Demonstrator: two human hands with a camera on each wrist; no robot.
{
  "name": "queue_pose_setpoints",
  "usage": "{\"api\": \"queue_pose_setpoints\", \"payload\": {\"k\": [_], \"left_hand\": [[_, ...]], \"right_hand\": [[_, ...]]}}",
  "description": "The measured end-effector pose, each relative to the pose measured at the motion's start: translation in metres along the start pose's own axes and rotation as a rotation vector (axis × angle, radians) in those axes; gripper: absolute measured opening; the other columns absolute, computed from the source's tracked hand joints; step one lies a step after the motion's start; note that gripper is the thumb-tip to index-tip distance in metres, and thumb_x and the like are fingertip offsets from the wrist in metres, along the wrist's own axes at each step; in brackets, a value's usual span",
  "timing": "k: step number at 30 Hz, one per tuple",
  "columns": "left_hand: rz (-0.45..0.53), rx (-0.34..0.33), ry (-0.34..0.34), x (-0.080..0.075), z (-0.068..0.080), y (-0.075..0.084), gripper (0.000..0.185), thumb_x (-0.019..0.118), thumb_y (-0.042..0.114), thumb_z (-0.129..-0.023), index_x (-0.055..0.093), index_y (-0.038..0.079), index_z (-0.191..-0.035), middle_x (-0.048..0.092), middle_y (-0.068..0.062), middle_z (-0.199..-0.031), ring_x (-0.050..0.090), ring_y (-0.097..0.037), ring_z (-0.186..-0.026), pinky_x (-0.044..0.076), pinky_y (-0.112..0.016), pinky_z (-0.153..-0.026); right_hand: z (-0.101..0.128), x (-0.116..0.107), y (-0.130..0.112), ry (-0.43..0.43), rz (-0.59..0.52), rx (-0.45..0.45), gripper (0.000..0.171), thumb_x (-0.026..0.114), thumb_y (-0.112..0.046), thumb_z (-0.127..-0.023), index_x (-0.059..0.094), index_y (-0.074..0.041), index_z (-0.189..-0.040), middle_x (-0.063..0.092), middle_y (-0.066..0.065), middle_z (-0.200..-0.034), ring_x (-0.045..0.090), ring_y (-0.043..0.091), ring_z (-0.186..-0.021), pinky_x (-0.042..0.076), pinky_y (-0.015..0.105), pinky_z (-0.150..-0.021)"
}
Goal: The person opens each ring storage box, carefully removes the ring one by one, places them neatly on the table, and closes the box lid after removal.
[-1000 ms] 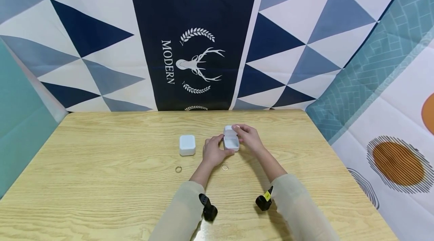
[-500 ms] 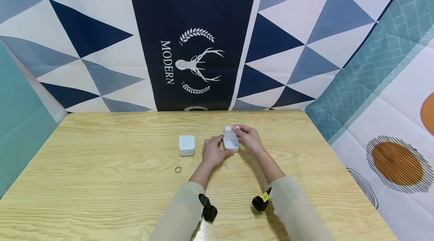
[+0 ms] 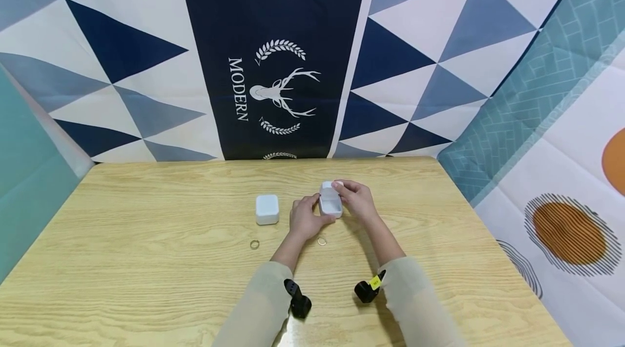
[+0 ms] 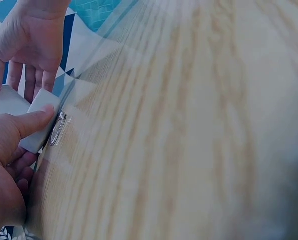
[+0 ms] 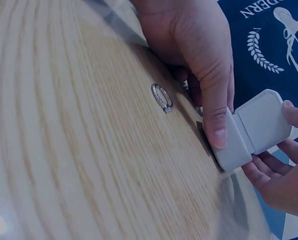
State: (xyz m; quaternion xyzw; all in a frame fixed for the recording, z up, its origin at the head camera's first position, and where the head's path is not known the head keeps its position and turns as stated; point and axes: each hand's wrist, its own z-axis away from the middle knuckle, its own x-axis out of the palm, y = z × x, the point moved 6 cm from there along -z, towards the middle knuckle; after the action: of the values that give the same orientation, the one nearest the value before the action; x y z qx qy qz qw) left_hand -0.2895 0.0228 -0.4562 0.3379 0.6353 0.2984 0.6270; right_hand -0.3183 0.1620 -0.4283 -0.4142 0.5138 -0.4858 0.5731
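A small white ring box stands at the back of the table with its lid raised. My left hand grips the box's base from the left, its thumb along the front wall in the right wrist view. At the raised lid, my right hand pinches the edge between thumb and fingers. No ring shows inside the box in the head view. A silver-looking ring with a small raised setting lies on the wood just in front of the box.
Left of my left hand sits a second white box, closed. Another ring lies in front of it. The wooden table ends at a patterned cloth backdrop behind the boxes.
My right forearm and its wrist camera have shifted slightly left. Both hands keep their hold on the box, and its lid stays raised. The whole head view has drifted a little.
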Motion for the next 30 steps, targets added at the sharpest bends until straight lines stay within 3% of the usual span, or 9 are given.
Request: {"api": "queue_pose_setpoints", "payload": {"k": [10, 30], "left_hand": [[0.012, 0.007, 0.006, -0.0023, 0.0015, 0.0010, 0.075, 0.080, 0.035, -0.071, 0.050, 0.008, -0.135, 0.056, -0.009, -0.132, 0.046, -0.027, -0.110, 0.037, -0.041, -0.096], [0.015, 0.007, 0.006, -0.0016, 0.0014, 0.0020, 0.072, 0.079, 0.034, -0.072, 0.052, 0.008, -0.133, 0.057, -0.009, -0.131, 0.047, -0.027, -0.113, 0.037, -0.042, -0.097]], "right_hand": [[0.0025, -0.0003, 0.0008, 0.031, 0.009, 0.007, 0.044, 0.062, -0.027, -0.091, 0.058, 0.001, -0.124, 0.060, 0.019, -0.123, 0.058, 0.013, -0.090, 0.051, 0.023, -0.082], [0.0047, -0.0016, 0.0017, 0.024, 0.057, -0.016, 0.041, 0.062, -0.027, -0.090, 0.059, -0.001, -0.122, 0.061, 0.018, -0.123, 0.058, 0.022, -0.107, 0.051, 0.031, -0.091]]}}
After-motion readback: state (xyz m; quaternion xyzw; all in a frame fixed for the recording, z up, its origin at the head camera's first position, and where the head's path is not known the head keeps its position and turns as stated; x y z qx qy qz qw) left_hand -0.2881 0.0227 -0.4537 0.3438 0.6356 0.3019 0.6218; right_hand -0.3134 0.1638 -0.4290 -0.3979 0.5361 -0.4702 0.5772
